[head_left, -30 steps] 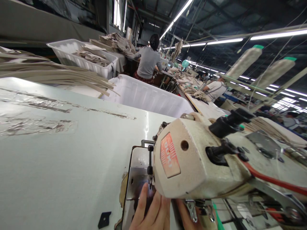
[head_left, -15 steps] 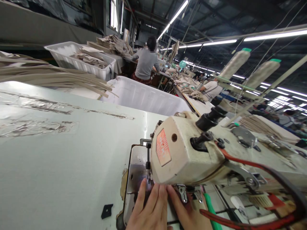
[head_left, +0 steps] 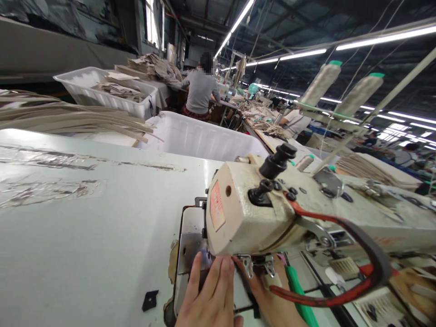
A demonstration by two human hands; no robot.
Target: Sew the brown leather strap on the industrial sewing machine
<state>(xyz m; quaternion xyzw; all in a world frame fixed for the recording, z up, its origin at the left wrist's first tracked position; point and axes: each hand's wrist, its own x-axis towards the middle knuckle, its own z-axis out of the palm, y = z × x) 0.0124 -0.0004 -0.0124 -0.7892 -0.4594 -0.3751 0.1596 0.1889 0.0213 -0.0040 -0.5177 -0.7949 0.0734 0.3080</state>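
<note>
An off-white industrial sewing machine [head_left: 238,209] stands on the pale table, its head over a shiny metal plate [head_left: 192,240]. My left hand [head_left: 209,293] lies palm down at the front of this plate. Its fingers stretch forward under the head, the index finger apart from the others, and any small piece beneath them is hidden. Just to the right, my right hand [head_left: 264,290] reaches under the machine head beside the metal thread guides [head_left: 250,265]. Its fingertips are covered by the head, so what they touch cannot be seen.
A small black piece [head_left: 150,300] lies left of the plate. A red and black strap [head_left: 340,297] loops at the right, near a green-handled tool [head_left: 299,295]. Beyond the table stand a white bin [head_left: 211,136], beige strips [head_left: 68,119] and a person in grey [head_left: 201,91].
The view has shifted slightly, so the machine appears further left. My right hand's fingers are further under the head; my left hand keeps nearly the same place on the plate.
</note>
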